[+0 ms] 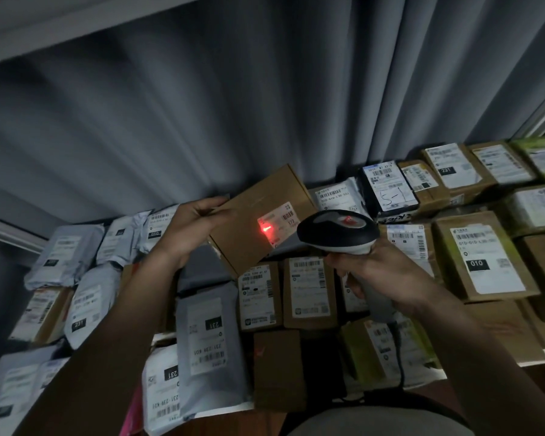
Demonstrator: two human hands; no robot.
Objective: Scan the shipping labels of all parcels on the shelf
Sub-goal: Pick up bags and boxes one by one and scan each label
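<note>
Both hands busy — our left hand (191,228) grips the cardboard box (258,220), our right hand (379,273) wraps the barcode scanner (339,232), red beam on its shipping label (277,223).

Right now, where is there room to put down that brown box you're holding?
The shelf is crowded. One bare dark patch lies under the brown cardboard box in the left hand, between the grey plastic mailer and small labelled carton.

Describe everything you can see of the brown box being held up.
The cardboard box is plain brown, flat and rectangular, held tilted above the parcels on the shelf. The left hand grips its left edge. A white shipping label with barcodes sits on its face, where the red light of the scanner glows.
</note>
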